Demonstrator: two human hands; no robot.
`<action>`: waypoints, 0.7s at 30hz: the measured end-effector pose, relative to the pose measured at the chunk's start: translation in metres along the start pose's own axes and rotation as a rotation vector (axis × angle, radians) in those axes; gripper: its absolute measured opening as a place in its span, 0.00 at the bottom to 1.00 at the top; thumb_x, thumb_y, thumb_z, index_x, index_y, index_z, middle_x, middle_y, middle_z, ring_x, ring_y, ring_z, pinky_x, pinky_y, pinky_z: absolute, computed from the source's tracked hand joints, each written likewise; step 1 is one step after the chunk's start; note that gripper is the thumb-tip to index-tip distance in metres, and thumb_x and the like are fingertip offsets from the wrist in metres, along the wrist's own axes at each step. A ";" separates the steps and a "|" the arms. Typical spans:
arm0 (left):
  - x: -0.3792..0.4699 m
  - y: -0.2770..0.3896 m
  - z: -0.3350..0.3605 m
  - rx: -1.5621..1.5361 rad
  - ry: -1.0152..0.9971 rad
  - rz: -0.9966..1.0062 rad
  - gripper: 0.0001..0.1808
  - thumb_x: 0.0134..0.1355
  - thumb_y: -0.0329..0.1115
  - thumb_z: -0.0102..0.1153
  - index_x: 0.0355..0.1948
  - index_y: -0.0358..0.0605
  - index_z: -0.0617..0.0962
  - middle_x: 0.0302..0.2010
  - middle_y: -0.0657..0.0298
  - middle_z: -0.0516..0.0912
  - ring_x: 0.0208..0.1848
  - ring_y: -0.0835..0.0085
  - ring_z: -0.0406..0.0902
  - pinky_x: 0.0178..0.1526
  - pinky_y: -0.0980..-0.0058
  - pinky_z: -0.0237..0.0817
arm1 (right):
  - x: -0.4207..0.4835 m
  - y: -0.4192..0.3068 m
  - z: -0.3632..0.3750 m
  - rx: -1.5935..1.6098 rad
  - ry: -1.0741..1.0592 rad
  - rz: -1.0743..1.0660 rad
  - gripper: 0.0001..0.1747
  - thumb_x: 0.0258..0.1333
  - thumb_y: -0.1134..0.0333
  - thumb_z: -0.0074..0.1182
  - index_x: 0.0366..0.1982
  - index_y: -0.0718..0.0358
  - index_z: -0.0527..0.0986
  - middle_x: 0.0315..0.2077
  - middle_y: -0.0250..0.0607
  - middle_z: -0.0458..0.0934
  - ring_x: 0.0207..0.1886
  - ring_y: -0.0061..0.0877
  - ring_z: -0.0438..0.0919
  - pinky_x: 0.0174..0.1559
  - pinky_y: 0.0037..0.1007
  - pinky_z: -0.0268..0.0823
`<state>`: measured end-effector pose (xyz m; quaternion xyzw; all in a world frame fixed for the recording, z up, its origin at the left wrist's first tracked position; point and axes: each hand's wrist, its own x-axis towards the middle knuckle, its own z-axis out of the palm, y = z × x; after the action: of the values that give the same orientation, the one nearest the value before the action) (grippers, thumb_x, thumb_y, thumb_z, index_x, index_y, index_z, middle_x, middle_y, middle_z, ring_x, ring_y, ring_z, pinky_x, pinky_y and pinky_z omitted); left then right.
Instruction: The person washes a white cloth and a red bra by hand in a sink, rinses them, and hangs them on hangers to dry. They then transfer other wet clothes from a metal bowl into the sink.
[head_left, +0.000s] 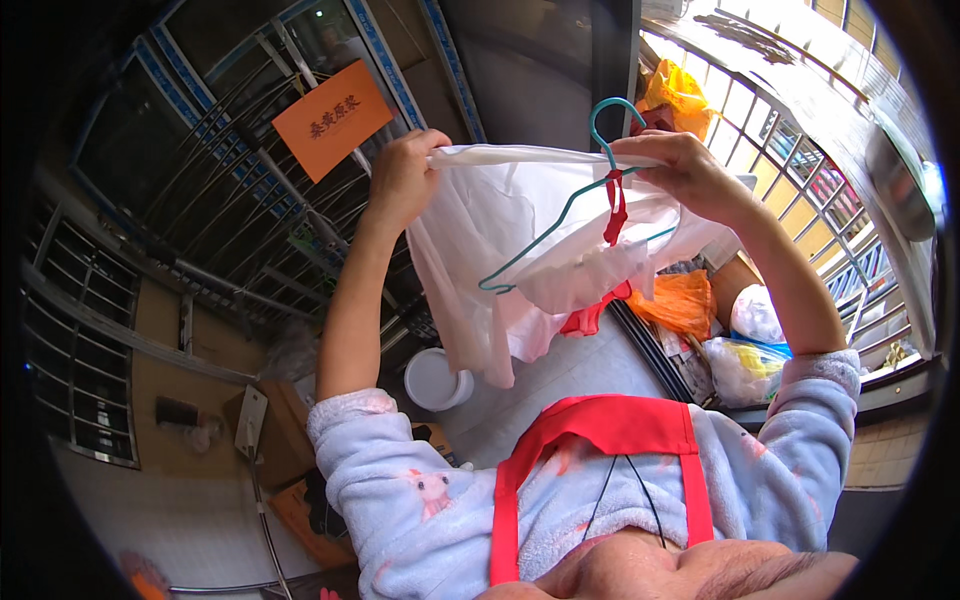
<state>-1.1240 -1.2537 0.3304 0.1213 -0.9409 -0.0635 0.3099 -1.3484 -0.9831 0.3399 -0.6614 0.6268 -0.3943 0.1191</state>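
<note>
A thin white garment (480, 202) hangs stretched between my two raised hands. My left hand (409, 176) pinches its upper edge at one end. At the other end my right hand (686, 172) grips the same edge together with the shoulder of a teal clothes hanger (559, 217), whose hook points up beside my fingers. A red ribbon (616, 210) is tied at the neck of the hanger. One arm of the hanger lies across the front of the cloth, its end free. Red fabric (592, 315) shows below the garment's lower folds.
A white bucket (439, 379) stands on the floor below. Metal rods with an orange card (332, 120) bearing writing are at the left. At the right, an orange mesh bag (679, 304) and filled plastic bags (742, 367) lie beside a barred window (810, 202). A cardboard box (281, 427) sits lower left.
</note>
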 end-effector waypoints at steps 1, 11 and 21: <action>-0.003 -0.003 -0.001 -0.065 -0.004 -0.029 0.06 0.54 0.21 0.57 0.34 0.39 0.80 0.32 0.53 0.83 0.36 0.55 0.81 0.39 0.64 0.72 | 0.002 -0.001 -0.001 -0.045 -0.012 -0.062 0.23 0.56 0.84 0.49 0.54 0.61 0.73 0.46 0.39 0.78 0.49 0.23 0.77 0.52 0.24 0.69; -0.037 -0.006 -0.039 -0.023 0.038 -0.089 0.08 0.49 0.21 0.59 0.32 0.39 0.79 0.31 0.52 0.82 0.35 0.54 0.80 0.36 0.64 0.70 | 0.025 0.006 0.000 -0.141 0.118 0.022 0.17 0.57 0.81 0.50 0.47 0.61 0.78 0.41 0.42 0.79 0.41 0.27 0.79 0.42 0.24 0.72; -0.070 0.026 -0.051 0.265 0.205 -0.108 0.10 0.46 0.25 0.64 0.31 0.43 0.77 0.29 0.57 0.80 0.32 0.54 0.79 0.31 0.61 0.70 | 0.034 0.003 0.021 -0.410 0.317 0.085 0.13 0.59 0.78 0.50 0.45 0.62 0.78 0.32 0.42 0.77 0.33 0.32 0.78 0.37 0.29 0.70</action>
<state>-1.0442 -1.2120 0.3367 0.2173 -0.8966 0.0572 0.3816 -1.3400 -1.0224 0.3373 -0.5746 0.7318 -0.3523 -0.1006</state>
